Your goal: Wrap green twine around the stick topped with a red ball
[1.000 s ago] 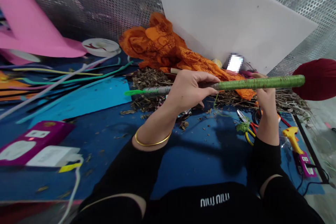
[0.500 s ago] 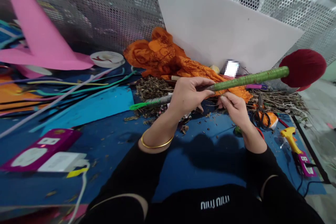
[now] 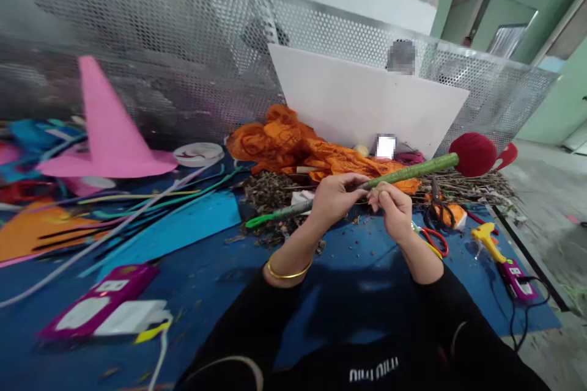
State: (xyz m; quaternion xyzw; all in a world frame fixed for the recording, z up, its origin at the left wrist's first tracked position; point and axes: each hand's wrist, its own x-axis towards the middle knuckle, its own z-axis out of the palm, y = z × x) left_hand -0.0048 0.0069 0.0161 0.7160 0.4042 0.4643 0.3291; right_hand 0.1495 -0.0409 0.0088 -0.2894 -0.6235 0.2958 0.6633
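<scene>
A long stick (image 3: 415, 170) slants across in front of me. Its right half is wrapped in green, its left part looks grey, and a bright green loop (image 3: 259, 220) ends it. On its far right end sits a dark red fabric ball (image 3: 476, 154). My left hand (image 3: 337, 197) is closed around the stick near its middle, at the edge of the green wrap. Just right of it, my right hand (image 3: 391, 206) pinches close under the stick; what its fingertips hold is too small to make out. Orange cloth (image 3: 293, 145) lies behind the hands.
Dry twigs (image 3: 486, 186) and leaves spread behind the stick. On the right are black scissors (image 3: 439, 211), red-handled scissors (image 3: 435, 242) and a yellow glue gun (image 3: 488, 241). Leftward are a pink cone hat (image 3: 110, 134), a blue sheet (image 3: 183, 226) and a purple power strip (image 3: 103, 302).
The view has tilted up and shifted. My right hand has come closer to my left hand and the stick. The stick stays in my left hand.
</scene>
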